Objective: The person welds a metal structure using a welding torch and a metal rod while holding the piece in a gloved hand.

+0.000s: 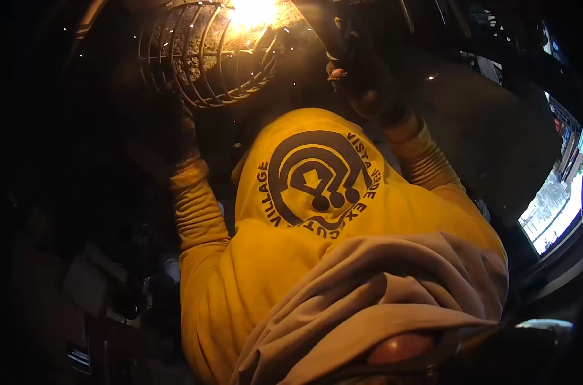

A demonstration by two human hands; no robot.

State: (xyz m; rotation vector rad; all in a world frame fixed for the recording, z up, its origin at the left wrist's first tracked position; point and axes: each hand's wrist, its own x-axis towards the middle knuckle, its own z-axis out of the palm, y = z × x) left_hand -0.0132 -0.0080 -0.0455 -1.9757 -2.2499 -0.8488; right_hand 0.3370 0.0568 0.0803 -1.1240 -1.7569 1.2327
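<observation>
A rounded cage of curved metal bars (pixel 208 96) is at the top, lit by a glaring white-yellow welding arc (pixel 253 11) at its upper right. My left hand (pixel 173 119) is in deep shadow against the cage's lower left side; its fingers cannot be made out. To the right of the cage, my right hand (pixel 368 86) is closed around a dark, long welding torch (pixel 323 32) that slants up and leftward beside the glare. Where the torch ends is out of the picture. Small sparks are scattered around the arc.
My yellow long-sleeved shirt (pixel 240 269) and a draped brownish cloth (pixel 381 289) fill the middle and lower part. A bright opening (pixel 554 212) shows at the right edge. Pale, boxy things (pixel 89 279) stand in the dark at the lower left. Most surroundings are too dark to tell.
</observation>
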